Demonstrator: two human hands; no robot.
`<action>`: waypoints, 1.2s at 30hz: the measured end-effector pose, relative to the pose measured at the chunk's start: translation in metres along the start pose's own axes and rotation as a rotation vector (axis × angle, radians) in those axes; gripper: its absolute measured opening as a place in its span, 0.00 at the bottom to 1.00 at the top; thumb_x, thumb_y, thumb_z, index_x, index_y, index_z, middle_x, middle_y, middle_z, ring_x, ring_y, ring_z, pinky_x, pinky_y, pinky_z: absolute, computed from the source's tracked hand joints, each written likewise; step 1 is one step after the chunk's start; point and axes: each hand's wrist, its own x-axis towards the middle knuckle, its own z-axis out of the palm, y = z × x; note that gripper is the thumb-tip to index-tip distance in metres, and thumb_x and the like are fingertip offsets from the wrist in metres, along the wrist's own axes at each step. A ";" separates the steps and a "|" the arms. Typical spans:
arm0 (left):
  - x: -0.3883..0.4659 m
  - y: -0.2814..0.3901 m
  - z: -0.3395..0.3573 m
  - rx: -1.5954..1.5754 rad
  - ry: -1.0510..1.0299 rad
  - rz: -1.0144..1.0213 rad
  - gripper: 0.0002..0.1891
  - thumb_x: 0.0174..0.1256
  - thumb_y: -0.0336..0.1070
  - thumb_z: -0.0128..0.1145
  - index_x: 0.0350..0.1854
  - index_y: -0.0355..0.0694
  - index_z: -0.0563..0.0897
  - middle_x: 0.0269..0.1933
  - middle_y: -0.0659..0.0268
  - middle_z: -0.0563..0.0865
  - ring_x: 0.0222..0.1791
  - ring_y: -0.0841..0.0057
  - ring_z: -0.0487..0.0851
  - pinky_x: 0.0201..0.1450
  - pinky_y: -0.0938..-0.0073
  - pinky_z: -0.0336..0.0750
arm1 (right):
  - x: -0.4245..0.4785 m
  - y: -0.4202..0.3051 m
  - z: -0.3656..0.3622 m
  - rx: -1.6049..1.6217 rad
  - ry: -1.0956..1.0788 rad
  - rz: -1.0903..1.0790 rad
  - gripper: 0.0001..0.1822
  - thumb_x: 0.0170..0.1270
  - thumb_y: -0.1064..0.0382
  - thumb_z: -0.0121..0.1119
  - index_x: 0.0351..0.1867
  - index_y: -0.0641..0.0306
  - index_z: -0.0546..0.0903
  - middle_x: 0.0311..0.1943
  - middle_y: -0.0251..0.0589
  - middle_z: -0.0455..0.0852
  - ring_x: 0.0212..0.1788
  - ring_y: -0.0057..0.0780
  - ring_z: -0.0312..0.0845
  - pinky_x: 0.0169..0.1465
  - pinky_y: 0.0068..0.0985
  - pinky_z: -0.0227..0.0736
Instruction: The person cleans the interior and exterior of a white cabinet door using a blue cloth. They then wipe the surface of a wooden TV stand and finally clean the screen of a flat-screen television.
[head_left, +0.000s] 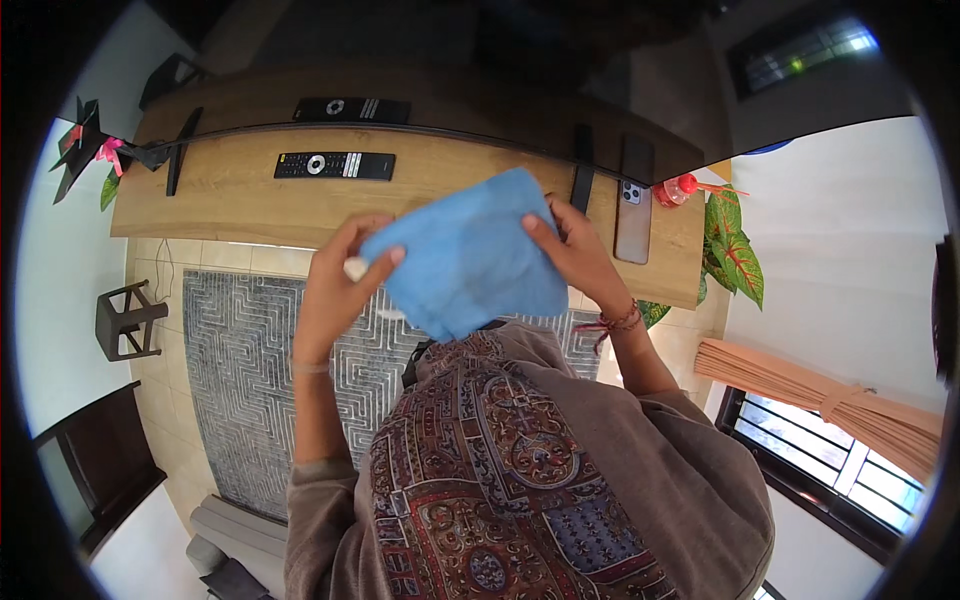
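Observation:
A blue cloth (472, 255) hangs spread between my two hands, in front of the wooden TV console's near edge. My left hand (345, 270) pinches its left corner between thumb and fingers; a small pale bit shows beside that thumb. At the upper right side, my right hand (577, 251) grips the cloth with the thumb on top. A black remote control (335, 166) lies on the wooden console (210, 210), beyond my left hand. To the right of my right hand, a smartphone (633, 223) rests on the same top.
A large dark television (450, 67) stands along the console's back, its feet on the wood. A reed diffuser (679, 190) with red liquid sits near the right end, beside a leafy plant (731, 232). Below are a patterned rug (247, 360) and a dark stool (129, 321).

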 end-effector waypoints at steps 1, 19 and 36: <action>0.019 -0.016 0.003 0.095 0.038 0.051 0.18 0.68 0.39 0.67 0.55 0.35 0.82 0.47 0.61 0.88 0.48 0.74 0.85 0.54 0.70 0.77 | 0.006 0.016 0.003 -0.148 0.147 -0.094 0.19 0.71 0.54 0.62 0.56 0.63 0.77 0.47 0.51 0.83 0.48 0.47 0.81 0.51 0.37 0.75; 0.146 -0.185 -0.060 1.261 -0.009 0.461 0.33 0.68 0.55 0.59 0.74 0.52 0.68 0.65 0.63 0.76 0.67 0.61 0.71 0.72 0.40 0.60 | 0.066 0.094 0.088 -0.869 0.225 -0.368 0.28 0.70 0.42 0.56 0.71 0.37 0.74 0.79 0.40 0.58 0.81 0.51 0.48 0.71 0.72 0.43; 0.035 -0.205 -0.211 0.792 0.240 0.306 0.35 0.64 0.53 0.66 0.71 0.42 0.73 0.56 0.56 0.78 0.55 0.55 0.74 0.57 0.54 0.68 | 0.146 0.070 0.167 -0.992 0.683 -0.104 0.20 0.72 0.55 0.53 0.63 0.48 0.79 0.70 0.39 0.72 0.76 0.43 0.60 0.70 0.62 0.53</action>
